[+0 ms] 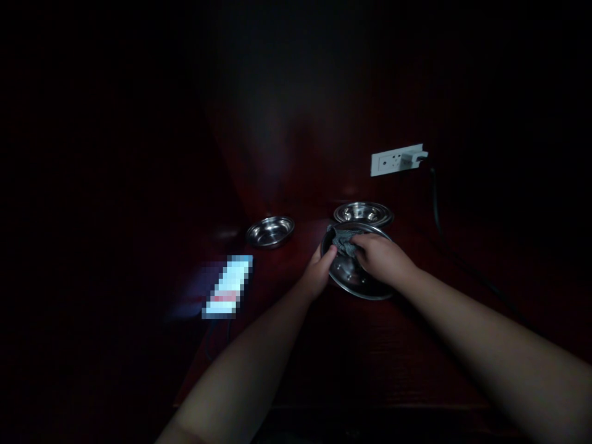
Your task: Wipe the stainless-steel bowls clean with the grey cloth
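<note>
the left hand [319,270] pinches a metal bowl [357,286] by its rim. the right hand [383,255] bunches its fingers on what looks like a grey cloth [345,243] inside.

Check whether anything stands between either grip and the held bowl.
A cloth does: it is bunched between the right grip and the inside of the bowl, toward its far left side. Nothing visible separates the left grip from the rim.

Person's left, on the dark-red counter [370,364]: glowing rectangular screen [229,287] before round silver metal dish [271,232]. Right: round silver metal bowl [348,274], grey cloth [345,242] inside, before wide-rimmed silver metal dish [363,213]. Behind, right: white rectangular wall socket [388,162].
</note>
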Demonstrator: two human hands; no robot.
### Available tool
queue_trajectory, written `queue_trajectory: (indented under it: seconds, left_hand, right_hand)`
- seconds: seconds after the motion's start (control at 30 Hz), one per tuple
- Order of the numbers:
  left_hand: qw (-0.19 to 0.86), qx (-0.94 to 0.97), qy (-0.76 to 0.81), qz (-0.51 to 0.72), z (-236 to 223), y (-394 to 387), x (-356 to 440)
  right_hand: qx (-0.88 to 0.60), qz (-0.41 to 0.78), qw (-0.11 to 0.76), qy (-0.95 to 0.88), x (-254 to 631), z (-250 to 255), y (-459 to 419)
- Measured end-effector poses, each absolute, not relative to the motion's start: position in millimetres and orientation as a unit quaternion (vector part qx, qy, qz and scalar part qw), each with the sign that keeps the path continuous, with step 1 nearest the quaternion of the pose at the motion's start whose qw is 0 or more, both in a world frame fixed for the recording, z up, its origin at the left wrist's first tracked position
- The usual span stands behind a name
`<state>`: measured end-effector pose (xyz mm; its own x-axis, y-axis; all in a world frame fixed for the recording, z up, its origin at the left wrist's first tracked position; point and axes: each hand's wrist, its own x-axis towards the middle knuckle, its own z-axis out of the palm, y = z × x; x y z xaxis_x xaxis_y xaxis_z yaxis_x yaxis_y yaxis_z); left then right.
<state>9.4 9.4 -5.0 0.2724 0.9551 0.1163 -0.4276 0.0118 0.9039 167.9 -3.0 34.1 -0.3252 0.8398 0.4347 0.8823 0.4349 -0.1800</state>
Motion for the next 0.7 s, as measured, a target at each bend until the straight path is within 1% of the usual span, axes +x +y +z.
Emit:
queue_trajectory:
  seconds: [0.17, 0.27, 0.53, 0.7]
  left_hand:
    - [0.647, 0.450, 0.306, 0.534, -1, 6, 10]
    - [0.648, 0.446, 0.323, 0.527, 1, 4, 10]
    - [0.640, 0.452, 0.331, 0.525, -1, 4, 10]
    - [0.644, 0.451, 0.317, 0.531, -2, 5, 10]
  right_hand:
    - [-0.558, -0.081, 0.193, -0.804, 173, 32, 2]
    - [-0.580, -0.081, 0.165, -0.793, 175, 33, 2]
    - [-0.618, -0.035, 0.067, -0.782, 174, 40, -7]
    - [-0.595, -0.003, 0.043, -0.803, 168, 41, -14]
